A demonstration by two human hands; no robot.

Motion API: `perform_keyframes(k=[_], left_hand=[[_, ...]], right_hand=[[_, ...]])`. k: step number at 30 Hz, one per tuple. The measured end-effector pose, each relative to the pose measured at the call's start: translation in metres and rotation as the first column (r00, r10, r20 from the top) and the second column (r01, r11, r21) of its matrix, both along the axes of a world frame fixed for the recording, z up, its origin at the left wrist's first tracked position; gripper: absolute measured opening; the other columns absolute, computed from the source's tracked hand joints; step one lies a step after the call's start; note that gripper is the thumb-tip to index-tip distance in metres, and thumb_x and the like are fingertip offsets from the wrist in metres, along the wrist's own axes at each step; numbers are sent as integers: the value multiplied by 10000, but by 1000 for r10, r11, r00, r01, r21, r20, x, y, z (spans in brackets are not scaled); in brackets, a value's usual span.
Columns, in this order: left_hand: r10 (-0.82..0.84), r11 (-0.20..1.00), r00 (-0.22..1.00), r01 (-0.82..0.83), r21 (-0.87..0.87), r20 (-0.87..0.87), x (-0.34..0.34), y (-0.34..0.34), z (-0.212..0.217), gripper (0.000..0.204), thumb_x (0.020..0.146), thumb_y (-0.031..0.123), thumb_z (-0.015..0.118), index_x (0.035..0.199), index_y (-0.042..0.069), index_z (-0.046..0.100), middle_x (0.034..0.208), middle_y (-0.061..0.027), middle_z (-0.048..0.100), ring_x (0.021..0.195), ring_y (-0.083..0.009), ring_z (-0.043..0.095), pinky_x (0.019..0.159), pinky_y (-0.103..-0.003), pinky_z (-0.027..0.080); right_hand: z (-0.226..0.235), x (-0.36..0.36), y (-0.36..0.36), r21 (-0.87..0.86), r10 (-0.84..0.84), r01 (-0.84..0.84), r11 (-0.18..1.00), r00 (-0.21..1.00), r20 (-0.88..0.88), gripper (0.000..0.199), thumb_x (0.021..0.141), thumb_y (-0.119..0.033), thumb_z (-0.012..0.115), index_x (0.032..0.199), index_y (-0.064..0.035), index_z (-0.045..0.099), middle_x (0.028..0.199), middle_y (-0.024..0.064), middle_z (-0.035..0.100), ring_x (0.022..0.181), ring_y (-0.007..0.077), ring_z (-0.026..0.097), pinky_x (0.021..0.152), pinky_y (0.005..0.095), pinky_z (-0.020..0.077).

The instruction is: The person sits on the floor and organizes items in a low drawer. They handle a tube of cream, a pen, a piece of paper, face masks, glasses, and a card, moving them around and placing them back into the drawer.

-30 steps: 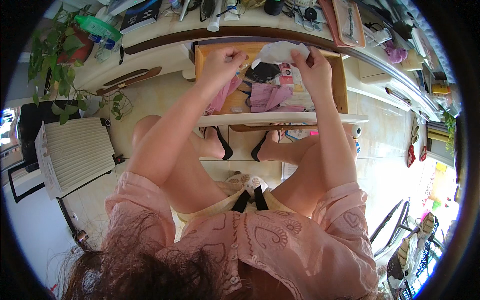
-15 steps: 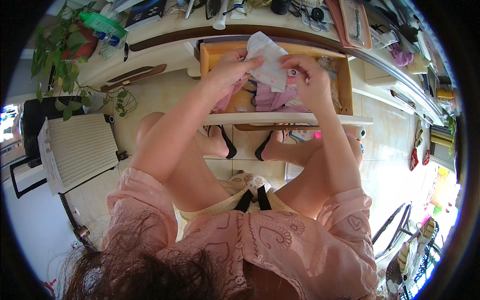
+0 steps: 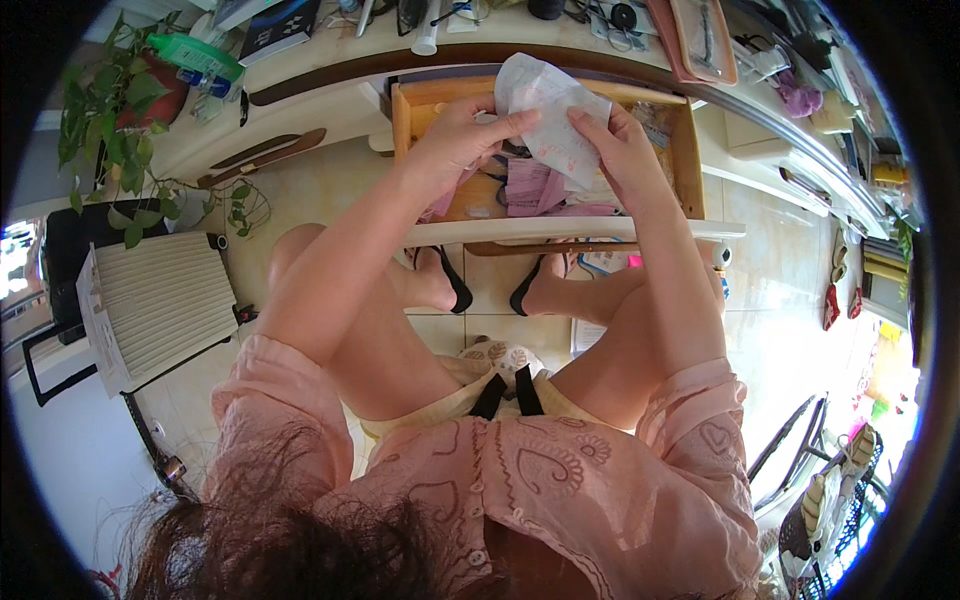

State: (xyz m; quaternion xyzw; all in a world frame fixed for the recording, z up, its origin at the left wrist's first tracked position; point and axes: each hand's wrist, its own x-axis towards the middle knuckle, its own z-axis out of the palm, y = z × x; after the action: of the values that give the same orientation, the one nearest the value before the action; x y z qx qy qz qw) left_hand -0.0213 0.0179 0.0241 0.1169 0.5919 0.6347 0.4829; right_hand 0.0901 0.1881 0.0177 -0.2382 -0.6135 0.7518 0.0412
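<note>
Above an open wooden drawer, both hands grip a creased white paper slip with faint reddish marks. My left hand pinches its left side with the thumb on top. The thumb of my right hand presses on its right side, fingers behind it. Below the paper, pink paper slips lie in the drawer. Another pink piece shows under my left wrist; whether that hand holds it too, I cannot tell. Part of the drawer's contents is hidden by the paper and my hands.
Behind the drawer runs a cluttered desk top. A potted plant and a green bottle stand at the far left. A ribbed pale case is on the left floor; a pink tray lies at the back right.
My right hand has come down onto the paper's right side and now grips it. The paper is spread wider between both hands. My left hand keeps its hold.
</note>
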Motion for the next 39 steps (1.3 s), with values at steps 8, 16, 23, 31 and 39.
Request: perform_keyframes(k=[8, 16, 23, 31, 39], left_hand=[[22, 999, 1000, -22, 41, -10, -7, -2, -7, 330, 741, 214, 725, 953, 15, 569, 730, 12, 564, 505, -15, 383, 451, -172, 286], [49, 998, 999, -49, 41, -1, -8, -3, -8, 300, 755, 205, 708, 958, 22, 583, 861, -27, 599, 713, -46, 526, 586, -173, 396], [-105, 992, 994, 103, -71, -25, -10, -5, -7, 305, 766, 210, 699, 967, 14, 581, 856, -14, 596, 727, -50, 523, 614, -184, 406], [-91, 994, 876, 53, -92, -474, -8, 0, -14, 334, 737, 300, 702, 930, 42, 614, 640, -9, 558, 505, -90, 479, 470, -241, 382], [-188, 982, 673, 122, -144, -716, 1, 5, -18, 477, 711, 311, 727, 1042, -1, 583, 847, -49, 609, 769, -135, 560, 692, -269, 444]], right_hand=[[1, 5, 16, 56, -60, 58, 997, 998, 25, 273, 816, -196, 639, 1011, -13, 582, 910, 12, 611, 809, 89, 560, 772, 238, 437], [-1, 10, 28, 215, -32, 26, 976, 999, 26, 213, 845, -257, 605, 881, -48, 630, 743, -32, 570, 675, 50, 482, 650, 205, 399], [11, 9, 25, 781, -91, 43, 623, 996, 18, 286, 811, -300, 610, 857, -20, 644, 663, 35, 606, 605, 92, 541, 577, 240, 438], [9, 11, 14, 798, 145, -14, 603, 985, -91, 328, 747, -202, 683, 1024, -46, 599, 812, 72, 626, 708, 160, 584, 653, 263, 458], [23, 7, -13, 753, 153, -231, 616, 973, 174, 394, 741, -202, 686, 1092, -73, 561, 911, 93, 622, 783, 176, 582, 714, 285, 461]])
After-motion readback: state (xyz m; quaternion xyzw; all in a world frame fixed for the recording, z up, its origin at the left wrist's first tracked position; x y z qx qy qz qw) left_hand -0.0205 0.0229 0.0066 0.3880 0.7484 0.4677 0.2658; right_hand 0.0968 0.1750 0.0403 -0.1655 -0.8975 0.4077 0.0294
